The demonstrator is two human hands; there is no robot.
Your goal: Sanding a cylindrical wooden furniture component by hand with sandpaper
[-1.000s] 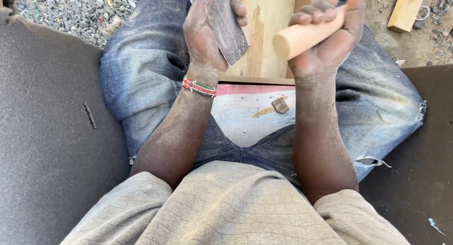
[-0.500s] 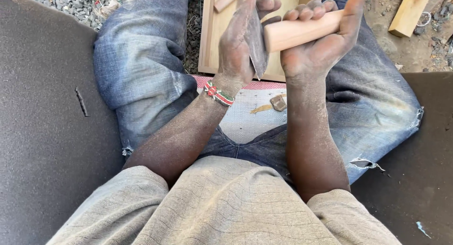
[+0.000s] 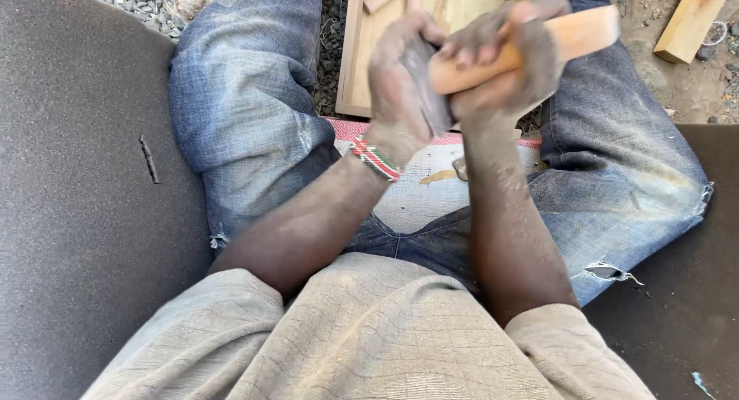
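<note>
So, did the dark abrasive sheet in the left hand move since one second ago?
Yes. The dark abrasive sheet moved right, from apart over the wooden tray to wrapping the wooden dowel end.

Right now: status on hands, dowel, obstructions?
Left hand gripping dark abrasive sheet against dowel end. Right hand clamped on wooden dowel. Nothing between them.

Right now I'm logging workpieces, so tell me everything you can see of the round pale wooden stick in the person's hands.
The round pale wooden stick is a smooth, light tan dowel-like piece, bare and unpainted. It lies tilted, its far end rising toward the upper right. The right hand wraps around its middle, hiding that part. Its near end meets the dark grey abrasive sheet folded in the left hand. Motion blur softens its edges.
</note>
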